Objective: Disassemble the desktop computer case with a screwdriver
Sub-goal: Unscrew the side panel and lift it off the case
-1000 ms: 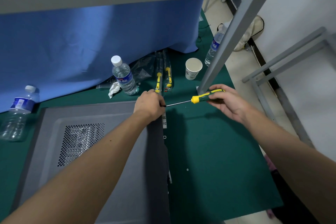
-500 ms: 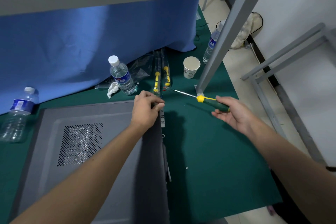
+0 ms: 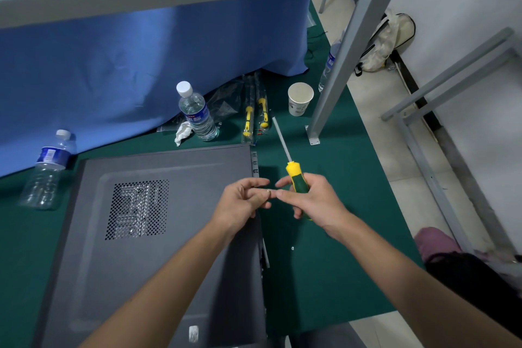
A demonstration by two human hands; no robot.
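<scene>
Head view: green mat (image 3: 339,234) under case (image 3: 169,234); right hand (image 3: 310,200) grips screwdriver (image 3: 296,178), left hand (image 3: 243,203) pinches screw (image 3: 268,192)

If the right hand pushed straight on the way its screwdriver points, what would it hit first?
Probably nothing at first: the right hand aims the screwdriver across bare green mat, between the packaged screwdrivers and paper cup. Depth is unclear.

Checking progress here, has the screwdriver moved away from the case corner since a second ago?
Yes. The screwdriver has swung off the case corner and now points away, toward the paper cup.
</scene>
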